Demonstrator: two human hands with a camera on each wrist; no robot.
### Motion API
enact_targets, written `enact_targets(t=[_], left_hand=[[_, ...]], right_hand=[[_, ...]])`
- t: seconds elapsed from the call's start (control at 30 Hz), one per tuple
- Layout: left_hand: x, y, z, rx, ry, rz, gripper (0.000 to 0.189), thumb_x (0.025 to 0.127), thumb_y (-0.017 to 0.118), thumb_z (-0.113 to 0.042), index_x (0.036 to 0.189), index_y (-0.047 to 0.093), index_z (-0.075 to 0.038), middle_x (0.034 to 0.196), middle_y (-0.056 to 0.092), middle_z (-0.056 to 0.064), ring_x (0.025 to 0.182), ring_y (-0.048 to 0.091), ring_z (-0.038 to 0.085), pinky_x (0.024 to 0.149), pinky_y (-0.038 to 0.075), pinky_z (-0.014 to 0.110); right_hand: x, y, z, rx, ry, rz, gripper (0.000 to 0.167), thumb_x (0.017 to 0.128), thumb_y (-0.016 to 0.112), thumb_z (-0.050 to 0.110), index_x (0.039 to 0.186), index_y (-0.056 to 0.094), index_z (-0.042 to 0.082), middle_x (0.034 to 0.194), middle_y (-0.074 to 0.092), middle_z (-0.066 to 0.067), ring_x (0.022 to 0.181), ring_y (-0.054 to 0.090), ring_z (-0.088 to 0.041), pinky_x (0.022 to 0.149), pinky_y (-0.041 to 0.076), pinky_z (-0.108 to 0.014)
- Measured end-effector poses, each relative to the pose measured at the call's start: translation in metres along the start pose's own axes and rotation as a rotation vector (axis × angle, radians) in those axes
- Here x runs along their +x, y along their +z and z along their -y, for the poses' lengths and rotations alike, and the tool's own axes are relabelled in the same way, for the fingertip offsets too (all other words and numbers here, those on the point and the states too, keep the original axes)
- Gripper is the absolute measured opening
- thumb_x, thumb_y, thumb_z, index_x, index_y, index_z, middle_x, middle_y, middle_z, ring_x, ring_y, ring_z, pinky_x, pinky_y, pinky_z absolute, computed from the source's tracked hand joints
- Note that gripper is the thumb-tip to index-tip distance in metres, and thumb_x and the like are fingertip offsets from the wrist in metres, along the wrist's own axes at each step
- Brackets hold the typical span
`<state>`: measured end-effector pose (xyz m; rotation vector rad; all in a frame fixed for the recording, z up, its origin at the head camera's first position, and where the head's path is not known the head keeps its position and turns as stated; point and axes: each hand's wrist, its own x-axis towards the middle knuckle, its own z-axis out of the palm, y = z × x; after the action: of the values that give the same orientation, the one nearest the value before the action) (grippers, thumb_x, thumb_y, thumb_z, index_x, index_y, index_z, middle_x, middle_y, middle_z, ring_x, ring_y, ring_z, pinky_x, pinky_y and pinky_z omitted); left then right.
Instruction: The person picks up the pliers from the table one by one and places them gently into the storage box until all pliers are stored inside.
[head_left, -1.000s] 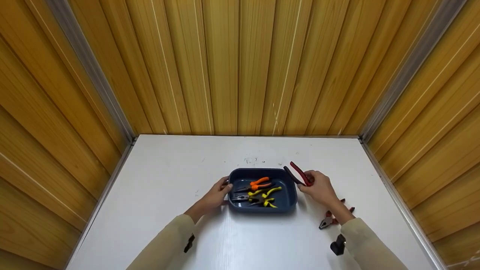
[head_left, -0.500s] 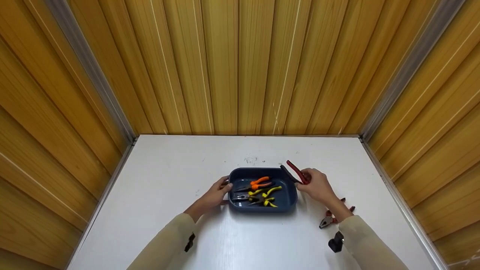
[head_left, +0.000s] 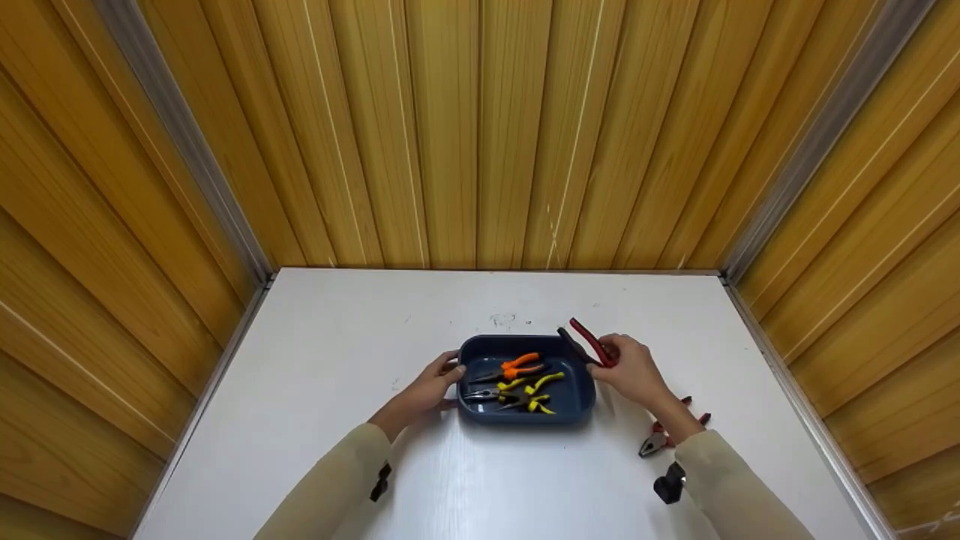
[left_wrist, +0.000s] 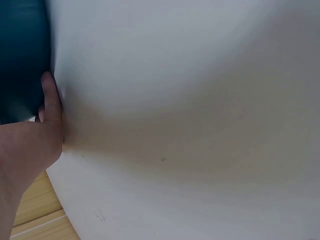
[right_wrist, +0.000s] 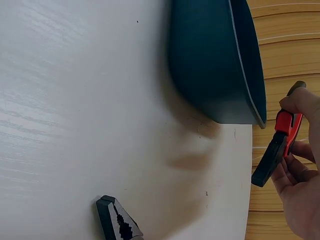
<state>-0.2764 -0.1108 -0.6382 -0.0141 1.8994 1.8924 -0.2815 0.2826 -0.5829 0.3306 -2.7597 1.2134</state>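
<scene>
A dark blue rectangular dish [head_left: 525, 421] stands on the table, seen in part in both wrist views. My left hand [head_left: 429, 386] grips its left end, the thumb at the rim and the fingers along the outer side. Beyond the opposite rim, my right hand [head_left: 634, 367] pinches a pair of pliers [right_wrist: 284, 131]. Their spread red and black handles [head_left: 592, 341] point up and left over the dish's right edge. Inside the dish lie long-nose pliers with orange handles [head_left: 520, 367] and other pliers with yellow handles [head_left: 534, 388], partly overlapping.
Another pair of pliers with red handles [head_left: 654, 442] lies on the white table [head_left: 315, 360], right of the dish and partly behind my right forearm. Its blunt head [right_wrist: 120, 220] shows in the right wrist view. Wood-patterned panels [head_left: 480, 135] enclose the back and sides.
My right hand has shifted slightly left and up, bringing the pliers' handles further over the dish. My left hand and the dish have stayed nearly still.
</scene>
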Motion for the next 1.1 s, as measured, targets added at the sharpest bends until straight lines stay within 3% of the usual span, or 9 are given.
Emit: enact_targets(t=[0.47,0.77,1.1], left_hand=[[-0.001,0.004,-0.002,0.001,0.009,-0.005,0.055,0.114,0.049,-0.024,0.165,0.032,-0.01,0.163,0.037,0.022,0.151,0.037,0.04,0.105,0.052,0.058],[-0.003,0.005,-0.002,0.002,0.028,0.003,0.054,0.115,0.049,-0.025,0.164,0.033,-0.012,0.162,0.037,0.023,0.15,0.037,0.041,0.105,0.052,0.059],[-0.005,0.003,-0.002,0.047,0.046,-0.008,0.055,0.115,0.049,-0.026,0.165,0.033,-0.01,0.16,0.038,0.024,0.151,0.037,0.043,0.104,0.053,0.058]], right_hand=[[0.005,0.004,0.006,-0.022,-0.006,0.031,0.05,0.085,0.087,0.014,0.126,0.067,-0.005,0.104,0.07,-0.013,0.09,0.065,-0.025,0.078,0.052,-0.037],[0.01,0.009,0.015,0.017,0.009,0.049,0.047,0.083,0.089,0.011,0.121,0.064,-0.003,0.103,0.07,-0.012,0.091,0.066,-0.024,0.08,0.053,-0.034],[0.013,0.017,0.025,0.03,-0.019,0.075,0.046,0.083,0.089,0.012,0.121,0.066,-0.002,0.106,0.071,-0.012,0.093,0.068,-0.024,0.082,0.055,-0.038]])
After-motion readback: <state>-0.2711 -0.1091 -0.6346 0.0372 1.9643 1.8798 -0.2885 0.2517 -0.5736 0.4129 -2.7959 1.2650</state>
